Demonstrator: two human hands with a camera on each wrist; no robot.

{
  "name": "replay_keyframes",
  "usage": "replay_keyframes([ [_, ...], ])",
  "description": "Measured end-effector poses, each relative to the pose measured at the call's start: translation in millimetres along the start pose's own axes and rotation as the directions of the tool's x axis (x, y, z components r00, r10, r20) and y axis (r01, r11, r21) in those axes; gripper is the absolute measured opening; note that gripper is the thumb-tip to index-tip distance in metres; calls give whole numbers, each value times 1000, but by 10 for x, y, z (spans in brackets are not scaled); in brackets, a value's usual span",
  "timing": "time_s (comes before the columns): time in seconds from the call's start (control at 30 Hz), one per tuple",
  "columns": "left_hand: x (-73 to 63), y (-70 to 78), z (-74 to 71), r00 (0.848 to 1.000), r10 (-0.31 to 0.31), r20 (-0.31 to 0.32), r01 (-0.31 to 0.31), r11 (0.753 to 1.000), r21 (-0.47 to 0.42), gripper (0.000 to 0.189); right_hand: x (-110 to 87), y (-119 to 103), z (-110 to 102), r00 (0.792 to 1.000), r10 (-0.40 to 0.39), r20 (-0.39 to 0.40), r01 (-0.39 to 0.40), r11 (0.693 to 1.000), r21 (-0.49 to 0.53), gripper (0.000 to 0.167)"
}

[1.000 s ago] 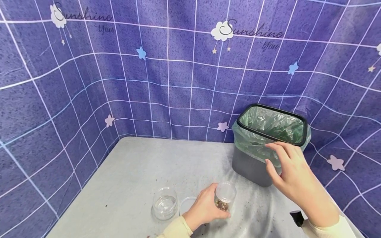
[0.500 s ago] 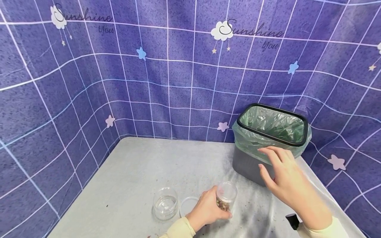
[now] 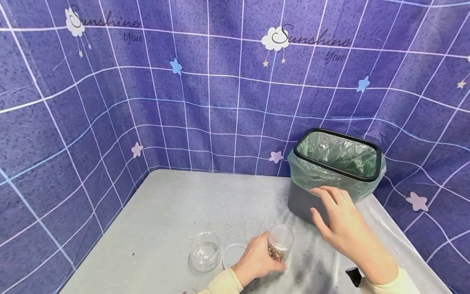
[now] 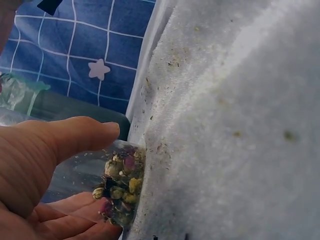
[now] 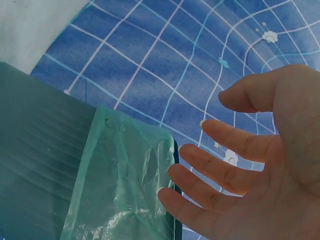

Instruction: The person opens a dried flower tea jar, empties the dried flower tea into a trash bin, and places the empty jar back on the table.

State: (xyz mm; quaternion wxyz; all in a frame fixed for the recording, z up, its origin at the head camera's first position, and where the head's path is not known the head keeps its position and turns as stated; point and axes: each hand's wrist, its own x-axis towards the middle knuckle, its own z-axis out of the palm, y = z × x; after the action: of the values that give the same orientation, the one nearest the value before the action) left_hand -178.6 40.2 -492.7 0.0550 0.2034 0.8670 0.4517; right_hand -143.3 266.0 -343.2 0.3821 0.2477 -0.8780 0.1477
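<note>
My left hand (image 3: 257, 258) grips a clear plastic jar (image 3: 282, 237) from its left side, thumb and fingers around the wall. Dried flower buds (image 4: 122, 182), yellow, cream and dark pink, fill the lower part of the jar, seen in the left wrist view. The jar stands upright, its base right at the tabletop. My right hand (image 3: 341, 228) hangs in the air to the right of the jar, fingers spread and loosely bent with nothing between them. Behind it is a grey bin (image 3: 304, 204) lined with a green plastic bag (image 5: 125, 175).
A clear glass bowl (image 3: 205, 255) stands left of my left hand. Between them lies a clear round lid (image 3: 233, 254), partly covered by the hand. Small dark crumbs (image 4: 172, 64) dot the pale tablecloth (image 3: 176, 204). A purple gridded curtain (image 3: 220, 102) closes off the back and sides.
My right hand has moved left and down, away from the bin's rim toward the jar. The left hand and the jar have barely shifted.
</note>
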Motion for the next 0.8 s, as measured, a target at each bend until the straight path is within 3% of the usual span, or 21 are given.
replay_keyframes([
  [0.3,24,6,-21,999,50,-14,-50,999,-2,51,36,-32,26,1000,7,9,-7,1000,-16,41],
  [0.53,64,57,-152,998,59,-25,-59,998,-14,41,78,-26,27,1000,5,-1,-5,1000,-5,40],
  [0.8,94,217,-385,984,118,-136,-112,992,50,38,152,-59,33,1000,3,3,-3,1000,16,40],
])
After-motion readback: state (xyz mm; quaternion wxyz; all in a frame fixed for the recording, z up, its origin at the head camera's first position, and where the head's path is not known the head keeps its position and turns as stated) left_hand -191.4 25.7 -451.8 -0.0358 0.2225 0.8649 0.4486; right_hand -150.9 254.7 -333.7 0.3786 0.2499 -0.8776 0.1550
